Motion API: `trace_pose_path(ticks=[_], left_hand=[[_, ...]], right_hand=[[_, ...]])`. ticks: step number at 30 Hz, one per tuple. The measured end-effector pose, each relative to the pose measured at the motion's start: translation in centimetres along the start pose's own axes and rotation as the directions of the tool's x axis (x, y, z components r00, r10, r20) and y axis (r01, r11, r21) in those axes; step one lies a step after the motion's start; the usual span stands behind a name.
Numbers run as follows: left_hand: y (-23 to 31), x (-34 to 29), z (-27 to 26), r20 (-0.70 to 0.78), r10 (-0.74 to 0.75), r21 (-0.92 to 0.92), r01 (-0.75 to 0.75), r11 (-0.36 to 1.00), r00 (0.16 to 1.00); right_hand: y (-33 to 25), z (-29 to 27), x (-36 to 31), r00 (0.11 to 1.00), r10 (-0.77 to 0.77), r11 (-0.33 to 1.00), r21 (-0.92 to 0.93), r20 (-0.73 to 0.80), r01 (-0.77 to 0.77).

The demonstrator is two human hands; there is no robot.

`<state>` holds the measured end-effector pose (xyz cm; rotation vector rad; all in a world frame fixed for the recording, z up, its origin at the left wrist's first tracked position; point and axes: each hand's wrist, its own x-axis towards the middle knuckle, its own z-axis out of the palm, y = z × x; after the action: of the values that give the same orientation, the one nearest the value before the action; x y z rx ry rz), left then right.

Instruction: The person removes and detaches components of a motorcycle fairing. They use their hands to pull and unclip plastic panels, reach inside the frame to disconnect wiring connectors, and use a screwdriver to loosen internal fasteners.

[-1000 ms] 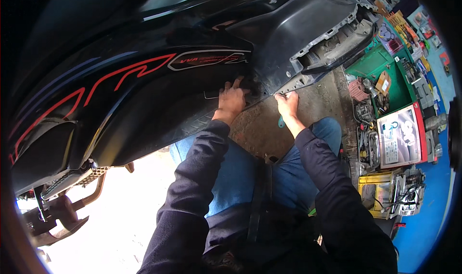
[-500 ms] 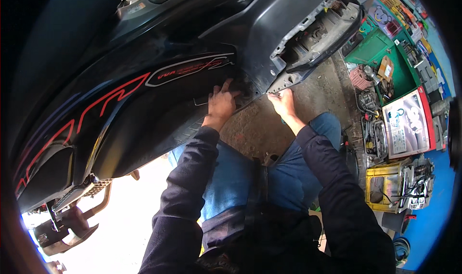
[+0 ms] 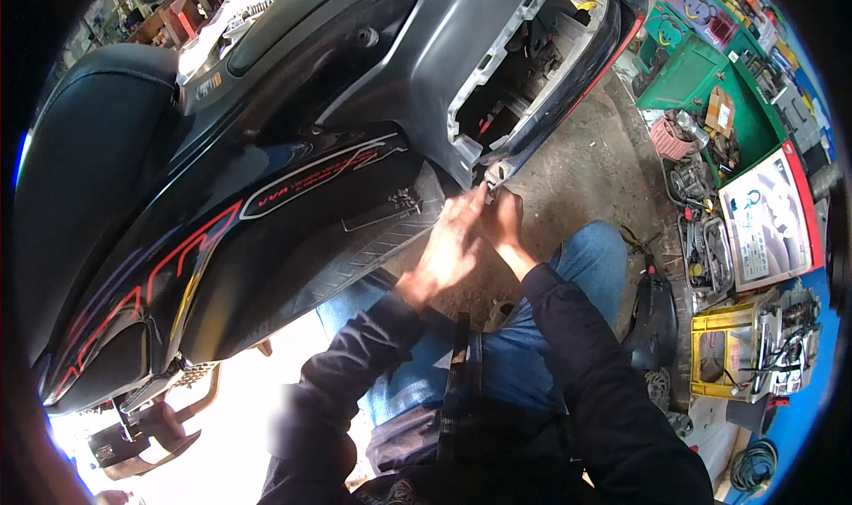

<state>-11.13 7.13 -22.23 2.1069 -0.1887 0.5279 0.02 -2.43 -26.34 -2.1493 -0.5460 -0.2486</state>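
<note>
A black scooter (image 3: 293,88) with red stripes fills the left and top of the head view. On its footboard (image 3: 390,239) lies a small pile of screws (image 3: 406,201). My left hand (image 3: 451,239) reaches the lower corner of the front panel (image 3: 493,175), fingers drawn together at its edge. Right beside it, my right hand (image 3: 504,225) is closed at the same corner, its fingers curled and partly hidden. Whatever is between the fingertips of either hand is too small or covered to make out. Above the hands, the front opening (image 3: 519,70) exposes the inside of the scooter.
Along the right stand an open green metal toolbox (image 3: 741,123) with parts, a red-edged box (image 3: 768,221) with a printed face and a yellow crate (image 3: 710,350). A black part (image 3: 652,314) lies by my right knee. The scooter's seat (image 3: 98,168) is far left.
My left hand has left the screw pile on the footboard and moved right to the panel corner, beside my right hand. My right hand has shifted slightly left and down. The view has shifted too.
</note>
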Motion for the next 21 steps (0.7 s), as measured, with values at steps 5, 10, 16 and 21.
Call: trace_pose_path(ticks=[5, 10, 16, 21], left_hand=[[0.5, 0.2, 0.1, -0.033, -0.054, -0.013, 0.053, 0.999, 0.998], [0.9, 1.1, -1.2, 0.053, -0.065, 0.043, 0.062, 0.997, 0.997], [0.7, 0.5, -0.8, 0.123, -0.143, 0.065, 0.136, 0.989, 0.982], [0.6, 0.8, -1.1, 0.182, -0.099, 0.046, 0.092, 0.995, 0.978]], right_hand=[[0.9, -0.2, 0.4, 0.997, -0.034, 0.995, 0.092, 0.066, 0.028], [0.3, -1.4, 1.4, 0.995, -0.096, 0.950, 0.298, -0.011, 0.095], [0.8, -1.4, 0.7, 0.984, -0.162, 0.902, 0.415, 0.076, 0.116], [2.3, -0.2, -0.2, 0.993, -0.062, 0.840, 0.542, 0.099, -0.001]])
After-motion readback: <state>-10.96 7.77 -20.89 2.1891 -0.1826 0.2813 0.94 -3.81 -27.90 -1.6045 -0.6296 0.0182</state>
